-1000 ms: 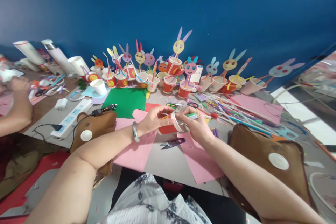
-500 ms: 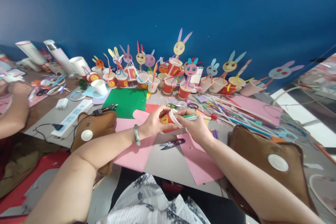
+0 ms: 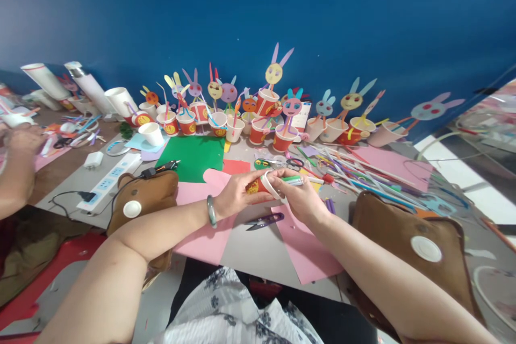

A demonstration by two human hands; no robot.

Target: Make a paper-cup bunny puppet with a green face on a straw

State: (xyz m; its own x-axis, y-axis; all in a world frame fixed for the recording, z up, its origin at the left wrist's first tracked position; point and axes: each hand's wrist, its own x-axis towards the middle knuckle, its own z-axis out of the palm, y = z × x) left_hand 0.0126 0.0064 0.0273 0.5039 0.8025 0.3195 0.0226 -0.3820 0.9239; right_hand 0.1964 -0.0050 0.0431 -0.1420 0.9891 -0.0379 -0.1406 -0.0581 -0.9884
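My left hand (image 3: 235, 193) is wrapped round a red paper cup (image 3: 261, 187) with yellow print, tipped on its side so that its white rim points right. Fingers of my right hand (image 3: 303, 199) pinch at that rim. A slim green and white pen-like tool (image 3: 292, 179) is also tucked in my right hand; its exact kind is hard to make out. Just below the cup, thread snips (image 3: 266, 221) with dark handles lie on the table. Pink paper sheets (image 3: 308, 252) spread on both sides of them.
Along the blue wall stand several paper cups with rabbit figures (image 3: 284, 138). Coloured straws and sticks (image 3: 363, 172) are heaped at right, beside a brown cushion-like bag (image 3: 407, 247). At left are a power strip (image 3: 109, 180), another brown bag (image 3: 141, 193) and a co-worker's arm (image 3: 18, 172).
The cup has turned slightly in my hands, and less of its opening shows. My right hand stays at the rim. The co-worker's arm at left has shifted a little.
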